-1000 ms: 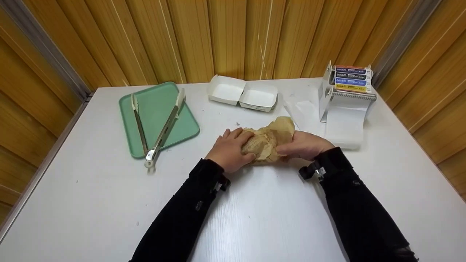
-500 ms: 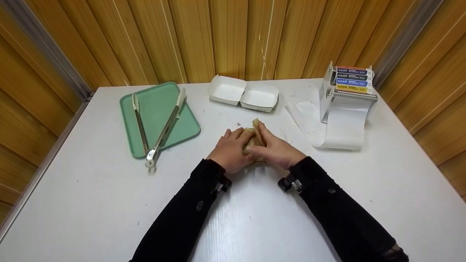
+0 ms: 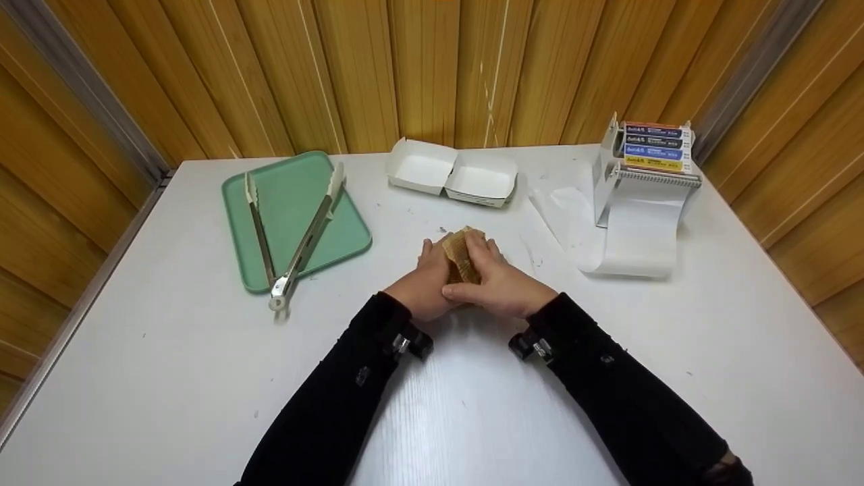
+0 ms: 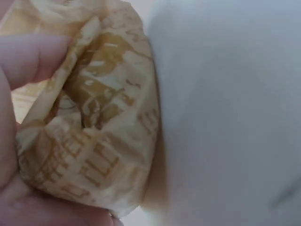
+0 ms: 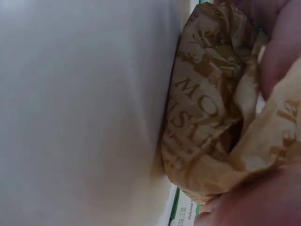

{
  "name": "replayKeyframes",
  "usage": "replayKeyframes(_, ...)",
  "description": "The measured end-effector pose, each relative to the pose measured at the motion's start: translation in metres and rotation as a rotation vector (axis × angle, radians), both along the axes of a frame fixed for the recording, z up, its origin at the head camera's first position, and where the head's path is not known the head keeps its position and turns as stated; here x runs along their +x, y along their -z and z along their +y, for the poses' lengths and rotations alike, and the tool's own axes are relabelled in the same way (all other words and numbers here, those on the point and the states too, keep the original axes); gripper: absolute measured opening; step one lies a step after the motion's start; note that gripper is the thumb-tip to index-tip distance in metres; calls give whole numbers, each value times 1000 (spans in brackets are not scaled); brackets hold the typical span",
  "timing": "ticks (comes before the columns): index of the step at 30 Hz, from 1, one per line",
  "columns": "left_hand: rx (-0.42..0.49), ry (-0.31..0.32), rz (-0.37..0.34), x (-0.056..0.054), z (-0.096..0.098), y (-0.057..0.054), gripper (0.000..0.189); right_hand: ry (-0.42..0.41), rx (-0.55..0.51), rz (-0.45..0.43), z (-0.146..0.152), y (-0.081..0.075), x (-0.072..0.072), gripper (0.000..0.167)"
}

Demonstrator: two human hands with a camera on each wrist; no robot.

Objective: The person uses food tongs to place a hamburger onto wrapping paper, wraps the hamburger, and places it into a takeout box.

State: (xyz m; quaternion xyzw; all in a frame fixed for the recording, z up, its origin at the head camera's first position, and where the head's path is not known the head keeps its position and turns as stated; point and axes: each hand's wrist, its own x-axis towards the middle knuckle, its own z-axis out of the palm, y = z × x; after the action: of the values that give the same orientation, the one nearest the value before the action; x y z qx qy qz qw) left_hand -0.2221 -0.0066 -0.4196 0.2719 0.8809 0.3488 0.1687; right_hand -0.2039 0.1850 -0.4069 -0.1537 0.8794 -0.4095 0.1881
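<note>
A round bundle wrapped in brown printed burger-wrapping paper (image 3: 460, 255) stands on the white table, between my two hands. What it contains is hidden. My left hand (image 3: 426, 289) grips its left side; in the left wrist view, thumb and fingers curl round the crumpled paper bundle (image 4: 117, 155). From the right, my right hand (image 3: 505, 283) holds the paper, its fingers over the top and its thumb near the left hand. Brown lettering and a loose fold of the wrapper (image 5: 200, 108) show in the right wrist view.
An open white food carton (image 3: 420, 167) sits at the back. To the left lies a green tray (image 3: 282, 223) with metal tongs (image 3: 308, 237) spread across it. A holder of coloured marker-like boxes (image 3: 653, 147) with a hanging white paper strip (image 3: 641, 236) stands at the right.
My right hand has moved left, folding the raised right flap of paper over the bundle. My left hand has shifted slightly and now stands more at the bundle's side.
</note>
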Motion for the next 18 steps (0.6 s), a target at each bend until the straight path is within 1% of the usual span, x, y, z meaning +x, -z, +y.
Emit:
replayKeyframes(2, 99, -21, -97, -2, -6, 1, 108, -1, -8, -14, 1, 0, -1, 118)
replayKeyframes(4, 185, -40, -174, -4, -11, 3, 107, -3, -22, -30, 3, -1, -1, 115)
replayKeyframes(5, 238, -57, -224, -5, -13, 4, 105, -4, -23, -33, 4, -1, -1, 115)
replayKeyframes(7, 382, -83, -325, -6, -14, 5, 93, -9, -1, -25, 3, -2, -1, 117)
replayKeyframes(8, 429, -111, -347, -7, -14, 5, 85, -7, 8, -22, 2, -2, -1, 119)
replayKeyframes(11, 545, -207, -365, -7, -8, 6, 64, -8, 60, 4, -2, -2, 0, 126)
replayKeyframes(12, 560, -238, -350, -7, -5, 6, 58, -6, 73, 11, -3, -2, 0, 127)
replayKeyframes(14, 546, -298, -301, -6, -1, 6, 54, 6, 84, 16, -5, -2, 1, 129)
replayKeyframes(16, 574, -323, -306, -6, 1, 7, 54, 15, 91, 14, -7, -3, 2, 130)
replayKeyframes(18, 575, -354, -291, -6, 2, 8, 55, 22, 83, 4, -6, -3, 2, 131)
